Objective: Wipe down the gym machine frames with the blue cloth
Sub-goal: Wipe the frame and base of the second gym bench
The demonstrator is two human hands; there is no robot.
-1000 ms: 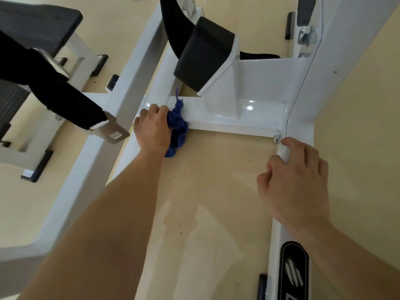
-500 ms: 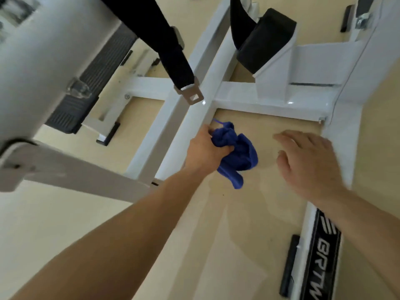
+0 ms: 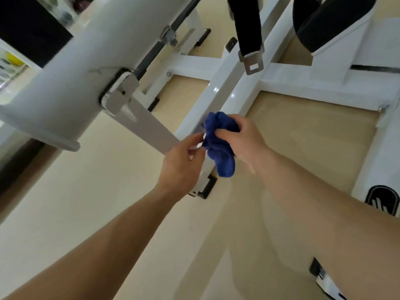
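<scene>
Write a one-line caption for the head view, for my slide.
The left hand and right hand hold the bunched blue cloth over a white frame beam.

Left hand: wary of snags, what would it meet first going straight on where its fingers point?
The blue cloth, bunched in the right hand's grip; the left hand's fingertips look almost on it; contact unclear.

The cloth [image 3: 218,146] is deep blue, bunched into a crumpled wad in my right hand's [image 3: 244,139] grip, with one end hanging down. It hangs in front of the frame [image 3: 218,94], a glossy white bar running diagonally along the floor.
</scene>
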